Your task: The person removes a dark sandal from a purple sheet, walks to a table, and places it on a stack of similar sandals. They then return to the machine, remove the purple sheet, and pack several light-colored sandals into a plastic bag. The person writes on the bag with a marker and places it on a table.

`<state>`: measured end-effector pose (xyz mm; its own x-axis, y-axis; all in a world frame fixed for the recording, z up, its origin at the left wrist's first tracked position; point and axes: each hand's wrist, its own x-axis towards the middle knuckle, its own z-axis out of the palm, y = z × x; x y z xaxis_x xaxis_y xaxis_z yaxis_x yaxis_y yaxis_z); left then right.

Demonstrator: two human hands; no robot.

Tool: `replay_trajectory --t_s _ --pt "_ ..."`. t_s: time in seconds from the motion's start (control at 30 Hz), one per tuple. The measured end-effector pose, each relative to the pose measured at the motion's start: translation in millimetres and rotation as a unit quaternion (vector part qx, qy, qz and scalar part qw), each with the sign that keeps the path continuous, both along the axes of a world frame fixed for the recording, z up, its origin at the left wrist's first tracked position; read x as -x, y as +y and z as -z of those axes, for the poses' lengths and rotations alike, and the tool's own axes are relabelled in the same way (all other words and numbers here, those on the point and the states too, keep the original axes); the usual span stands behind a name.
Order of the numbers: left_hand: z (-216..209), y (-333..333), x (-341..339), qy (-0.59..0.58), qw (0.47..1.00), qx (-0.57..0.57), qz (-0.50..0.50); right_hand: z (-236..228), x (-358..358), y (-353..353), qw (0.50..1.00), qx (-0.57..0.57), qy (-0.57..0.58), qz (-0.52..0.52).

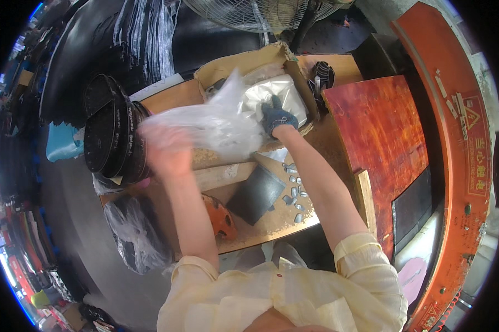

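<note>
A clear plastic bag [216, 130] is smeared by motion and stretches from my left hand [169, 149] to the cardboard box [235, 63]. The left hand is bare and blurred, and its fingers appear closed on the bag's left end. My right hand [280, 117], in a dark glove, rests with fingers apart on a shiny, whitish plastic-wrapped bundle [288, 91] inside the box. Below the bag, a dark flat plate [256, 193] lies on the wooden table [260, 232]. Several small grey metal pieces [294, 192] are scattered beside it, under my right forearm.
Stacked black bins [108, 133] stand at the left. An orange object with dark holes [219, 218] lies near the table's front edge. A reddish wooden board [377, 127] and an orange metal beam [454, 138] are at the right. A fan [266, 14] stands behind the box.
</note>
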<state>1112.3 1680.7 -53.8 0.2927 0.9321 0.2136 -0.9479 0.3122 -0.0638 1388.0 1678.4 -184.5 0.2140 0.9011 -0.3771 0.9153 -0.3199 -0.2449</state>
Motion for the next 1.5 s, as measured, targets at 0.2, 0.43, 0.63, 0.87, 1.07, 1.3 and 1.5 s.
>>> replay_trajectory --t_s 0.2,0.43,0.63,0.87,1.07,1.3,1.5 --pt "-81.4 -26.8 44.4 0.191 0.978 -0.01 -0.09 -27.1 -5.9 -26.3 0.993 -0.098 0.017 -0.06" --pt "-103.3 -88.3 -78.5 0.485 0.841 -0.227 0.074 -163.1 -50.6 -195.1 0.76 -0.204 0.533 0.309" --pt "-133.8 -235.2 -223.3 0.396 0.471 -0.779 0.121 -298.7 -101.1 -348.5 0.768 -0.359 0.452 0.276" --pt "-163.4 -352.2 -278.8 0.23 0.376 -0.862 0.252 -347.4 -113.1 -529.3 0.649 -0.483 0.245 0.535" --pt "-225.8 -413.2 -341.0 0.17 0.833 -0.5 0.168 -343.7 -129.7 -715.7 0.623 -0.474 0.194 0.591" --pt "-255.3 -587.8 -495.5 0.35 0.472 -0.805 0.081 -363.4 -159.6 -887.5 0.726 -0.369 0.089 0.574" --pt "-247.3 -694.5 -557.1 0.226 0.507 -0.772 0.309 -340.3 -235.7 -994.0 0.674 -0.474 -0.119 0.553"
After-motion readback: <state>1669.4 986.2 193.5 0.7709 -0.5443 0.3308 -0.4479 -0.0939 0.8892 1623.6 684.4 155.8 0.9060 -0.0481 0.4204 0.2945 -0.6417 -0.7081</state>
